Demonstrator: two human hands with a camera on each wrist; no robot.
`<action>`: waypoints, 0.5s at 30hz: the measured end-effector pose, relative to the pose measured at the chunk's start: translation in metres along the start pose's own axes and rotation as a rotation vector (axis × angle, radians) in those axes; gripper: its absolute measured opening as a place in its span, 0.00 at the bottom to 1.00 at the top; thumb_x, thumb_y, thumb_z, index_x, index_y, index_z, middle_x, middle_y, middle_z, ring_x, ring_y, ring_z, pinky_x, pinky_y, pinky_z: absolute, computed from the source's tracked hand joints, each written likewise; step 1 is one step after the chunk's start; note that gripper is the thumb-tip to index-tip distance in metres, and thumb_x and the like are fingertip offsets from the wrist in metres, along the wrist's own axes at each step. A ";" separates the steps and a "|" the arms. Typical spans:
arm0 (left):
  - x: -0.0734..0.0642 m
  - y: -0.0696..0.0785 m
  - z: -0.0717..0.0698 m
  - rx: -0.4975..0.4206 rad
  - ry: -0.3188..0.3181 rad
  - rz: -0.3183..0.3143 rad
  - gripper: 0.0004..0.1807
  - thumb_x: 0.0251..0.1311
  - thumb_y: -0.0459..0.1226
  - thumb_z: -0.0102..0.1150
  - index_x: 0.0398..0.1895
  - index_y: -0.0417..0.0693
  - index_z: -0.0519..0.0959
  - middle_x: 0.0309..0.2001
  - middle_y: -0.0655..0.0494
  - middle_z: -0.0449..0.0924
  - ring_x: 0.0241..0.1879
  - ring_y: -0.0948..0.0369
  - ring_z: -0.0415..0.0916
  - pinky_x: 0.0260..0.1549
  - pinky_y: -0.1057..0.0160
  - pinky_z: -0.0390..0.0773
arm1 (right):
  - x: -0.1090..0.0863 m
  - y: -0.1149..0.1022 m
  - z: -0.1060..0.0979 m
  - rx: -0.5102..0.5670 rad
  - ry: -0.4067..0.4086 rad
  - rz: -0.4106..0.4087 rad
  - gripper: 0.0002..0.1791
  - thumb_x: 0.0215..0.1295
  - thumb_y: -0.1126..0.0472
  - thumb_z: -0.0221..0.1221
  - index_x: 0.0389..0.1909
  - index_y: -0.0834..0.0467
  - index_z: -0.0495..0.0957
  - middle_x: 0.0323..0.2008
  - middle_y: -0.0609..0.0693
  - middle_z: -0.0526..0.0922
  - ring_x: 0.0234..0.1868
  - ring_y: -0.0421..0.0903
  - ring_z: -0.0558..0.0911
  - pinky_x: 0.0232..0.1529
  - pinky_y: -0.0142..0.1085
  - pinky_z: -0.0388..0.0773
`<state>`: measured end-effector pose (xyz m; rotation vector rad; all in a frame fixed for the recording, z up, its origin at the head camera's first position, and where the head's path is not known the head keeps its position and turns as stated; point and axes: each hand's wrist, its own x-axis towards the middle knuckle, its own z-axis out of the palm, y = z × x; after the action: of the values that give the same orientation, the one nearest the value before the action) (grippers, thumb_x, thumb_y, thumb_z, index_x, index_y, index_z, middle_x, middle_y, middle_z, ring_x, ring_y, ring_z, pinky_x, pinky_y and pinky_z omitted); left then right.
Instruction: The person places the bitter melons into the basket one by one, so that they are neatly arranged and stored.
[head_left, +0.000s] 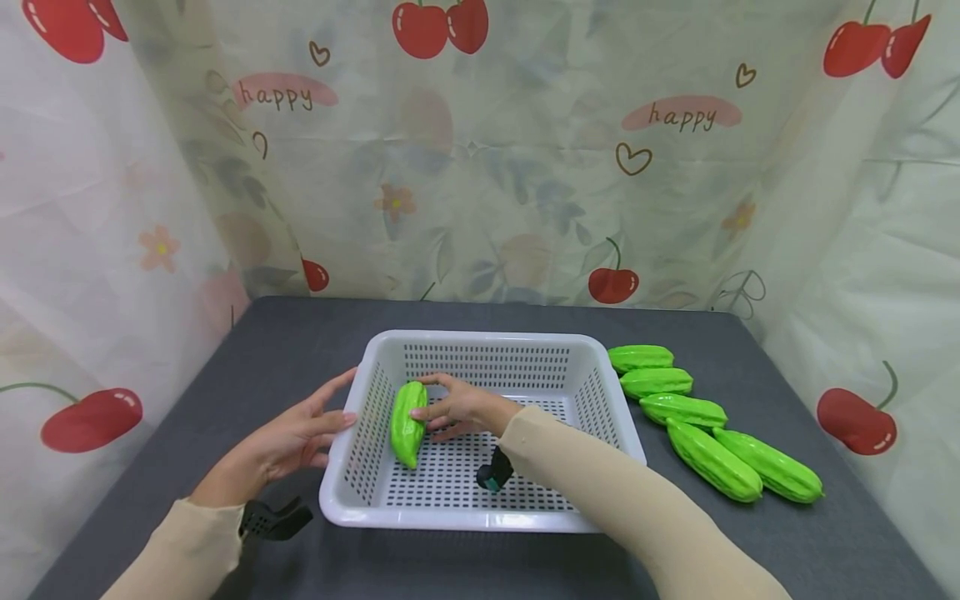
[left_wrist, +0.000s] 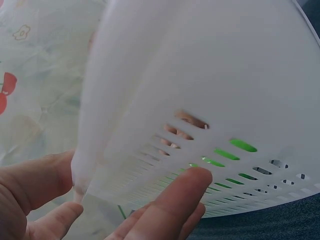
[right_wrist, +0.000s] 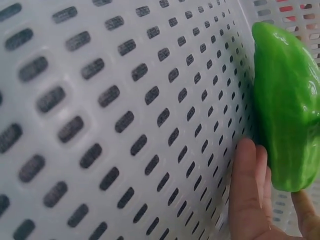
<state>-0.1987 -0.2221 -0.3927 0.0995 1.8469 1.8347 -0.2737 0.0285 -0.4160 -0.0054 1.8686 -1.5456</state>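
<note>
A white perforated plastic basket (head_left: 480,519) stands on the dark table. My left hand (head_left: 288,437) touches its left rim, fingers fairly straight; in the left wrist view a fingertip (left_wrist: 192,182) lies by the outer wall. Inside, a bright green ribbed bitter melon (head_left: 405,429) lies lengthwise beside the left wall. My right hand (head_left: 467,407) holds it from the right side, thumb over its middle and another finger at its far end. The right wrist view shows the bitter melon (right_wrist: 285,100) close up, the fingers (right_wrist: 247,195) low beside it; the grip is partly hidden.
Several more bitter melons (head_left: 682,409) lie on the table (head_left: 525,567) along the basket's right side, the nearest two (head_left: 716,462) side by side. A patterned curtain (head_left: 480,217) hangs behind the table and at both sides. The right forearm (head_left: 622,492) crosses the basket's front right.
</note>
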 end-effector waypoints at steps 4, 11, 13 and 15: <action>0.000 0.000 0.000 0.002 0.010 -0.005 0.48 0.67 0.39 0.57 0.77 0.72 0.35 0.70 0.35 0.57 0.54 0.43 0.79 0.45 0.38 0.79 | 0.000 0.000 0.000 -0.010 -0.002 0.001 0.39 0.60 0.64 0.66 0.70 0.47 0.61 0.53 0.61 0.75 0.48 0.54 0.83 0.46 0.48 0.83; 0.000 -0.001 0.001 0.006 0.011 -0.009 0.48 0.67 0.39 0.56 0.77 0.71 0.34 0.70 0.34 0.57 0.54 0.42 0.78 0.45 0.37 0.79 | 0.000 0.000 0.000 -0.031 0.005 0.000 0.39 0.59 0.64 0.66 0.70 0.46 0.61 0.52 0.61 0.74 0.46 0.54 0.82 0.45 0.47 0.83; 0.001 -0.001 0.001 0.004 0.013 -0.011 0.48 0.67 0.39 0.56 0.77 0.71 0.34 0.70 0.35 0.57 0.54 0.42 0.78 0.45 0.37 0.79 | 0.000 0.000 -0.001 -0.038 0.008 -0.001 0.39 0.59 0.63 0.67 0.70 0.46 0.62 0.52 0.61 0.74 0.46 0.54 0.82 0.45 0.47 0.83; 0.001 -0.001 0.001 0.004 0.010 -0.012 0.48 0.67 0.39 0.56 0.77 0.71 0.34 0.70 0.35 0.58 0.54 0.42 0.78 0.45 0.37 0.79 | -0.001 -0.001 -0.001 -0.045 0.011 -0.001 0.39 0.59 0.63 0.67 0.70 0.46 0.62 0.53 0.61 0.74 0.46 0.54 0.82 0.45 0.46 0.83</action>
<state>-0.1986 -0.2207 -0.3939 0.0810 1.8540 1.8267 -0.2738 0.0291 -0.4151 -0.0182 1.9115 -1.5064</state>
